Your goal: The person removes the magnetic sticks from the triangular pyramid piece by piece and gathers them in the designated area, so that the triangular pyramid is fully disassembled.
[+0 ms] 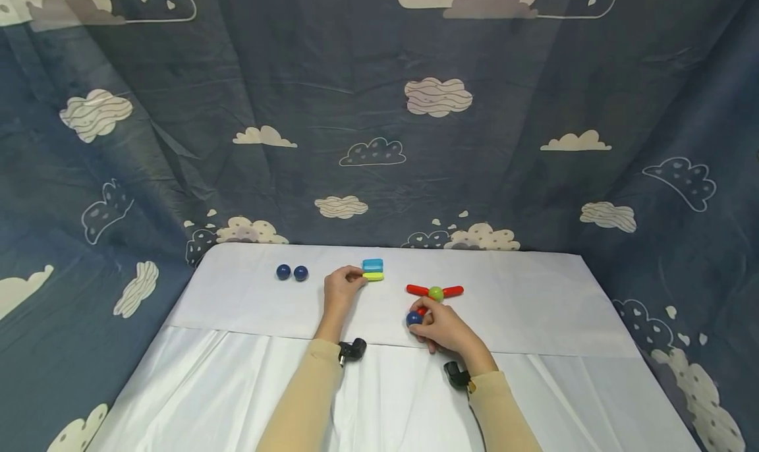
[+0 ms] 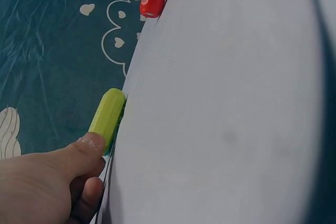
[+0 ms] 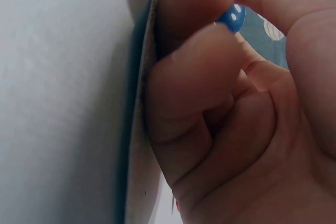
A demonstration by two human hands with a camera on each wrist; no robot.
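My left hand point(image 1: 340, 294) pinches the near end of a yellow-green ridged stick point(image 2: 109, 116), thumb on top. Just behind that stick lie light-blue pieces point(image 1: 373, 265). My right hand point(image 1: 446, 327) holds a dark blue ball point(image 1: 414, 318) between thumb and fingers; in the right wrist view its curled fingers point(image 3: 194, 87) hide most of the ball. A bit of a red stick point(image 1: 421, 311) shows beside the ball, largely covered by the hand. Right behind, a green ball point(image 1: 435, 294) sits between a left red stick point(image 1: 417, 290) and a right red stick point(image 1: 453, 291).
Two more dark blue balls, one at the left point(image 1: 283, 272) and one beside it point(image 1: 301, 273), rest left of my left hand. The white-covered table point(image 1: 534, 307) ends at a dark blue cloud-print curtain point(image 1: 332, 109) behind and at both sides.
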